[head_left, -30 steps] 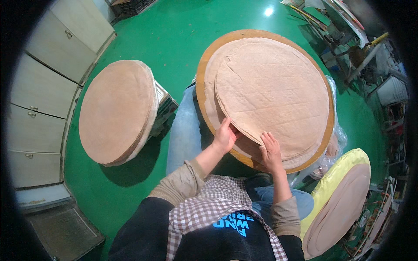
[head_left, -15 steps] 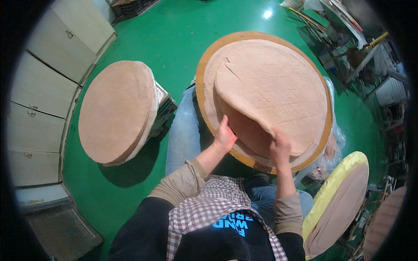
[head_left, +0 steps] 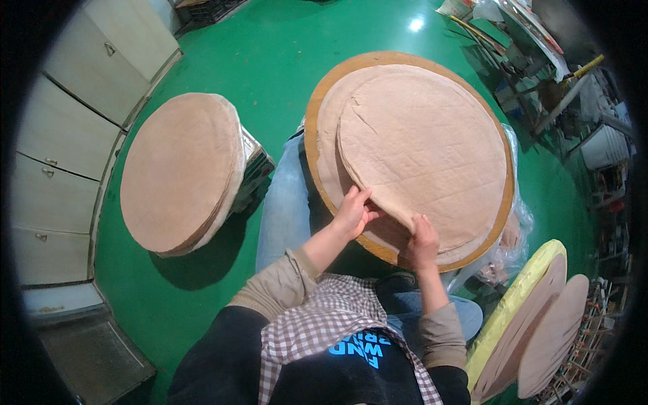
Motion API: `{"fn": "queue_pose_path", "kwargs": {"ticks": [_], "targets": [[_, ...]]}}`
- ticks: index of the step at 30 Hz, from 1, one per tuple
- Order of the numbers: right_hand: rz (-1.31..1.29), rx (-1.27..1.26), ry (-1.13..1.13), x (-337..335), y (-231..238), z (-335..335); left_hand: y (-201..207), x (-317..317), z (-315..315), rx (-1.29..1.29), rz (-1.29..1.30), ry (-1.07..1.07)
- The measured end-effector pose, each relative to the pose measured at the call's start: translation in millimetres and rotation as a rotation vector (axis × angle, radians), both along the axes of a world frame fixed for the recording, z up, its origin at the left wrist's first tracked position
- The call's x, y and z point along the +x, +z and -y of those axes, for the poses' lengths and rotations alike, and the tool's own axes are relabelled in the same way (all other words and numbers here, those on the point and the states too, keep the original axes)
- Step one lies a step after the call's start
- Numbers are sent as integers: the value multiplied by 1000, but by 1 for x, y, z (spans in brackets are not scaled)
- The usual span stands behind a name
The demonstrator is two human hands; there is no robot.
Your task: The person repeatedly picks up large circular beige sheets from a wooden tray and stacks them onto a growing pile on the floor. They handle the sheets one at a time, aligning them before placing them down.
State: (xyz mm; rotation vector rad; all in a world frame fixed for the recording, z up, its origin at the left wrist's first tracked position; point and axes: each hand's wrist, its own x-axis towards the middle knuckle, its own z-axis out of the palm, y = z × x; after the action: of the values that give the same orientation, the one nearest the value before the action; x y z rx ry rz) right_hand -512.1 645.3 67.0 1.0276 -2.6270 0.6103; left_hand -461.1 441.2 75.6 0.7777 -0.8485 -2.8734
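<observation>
Just beyond the checked apron, the right hand and the left hand pinch the near edge of a tan round sheet — it lies over a lower sheet on a round wooden board. To the left, a stack of similar rounds stands raised above the green floor — pale cabinets line the side beyond.

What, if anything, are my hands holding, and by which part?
Your right hand grips the upper round tan sheet by its near edge. Your left hand is at that edge, farther left; whether it grips is unclear.
</observation>
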Motion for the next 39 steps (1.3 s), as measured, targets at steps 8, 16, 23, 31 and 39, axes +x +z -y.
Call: {"fn": "queue_pose_path", "kwargs": {"ticks": [8, 16, 23, 31, 39], "targets": [[-149, -126, -27, -45, 112, -11, -19, -6, 6, -414, 64, 263], [-34, -55, -12, -5, -21, -20, -15, -7, 21, -165, 114, 241], [-18, -78, 4, -3, -22, -3, -16, -8, 19, -238, 177, 220], [56, -87, -7, -1, -16, 0, -20, -1, 37, -219, 161, 139], [55, -114, -22, -1, -14, 2, -21, -2, 31, -419, 178, -37]]}}
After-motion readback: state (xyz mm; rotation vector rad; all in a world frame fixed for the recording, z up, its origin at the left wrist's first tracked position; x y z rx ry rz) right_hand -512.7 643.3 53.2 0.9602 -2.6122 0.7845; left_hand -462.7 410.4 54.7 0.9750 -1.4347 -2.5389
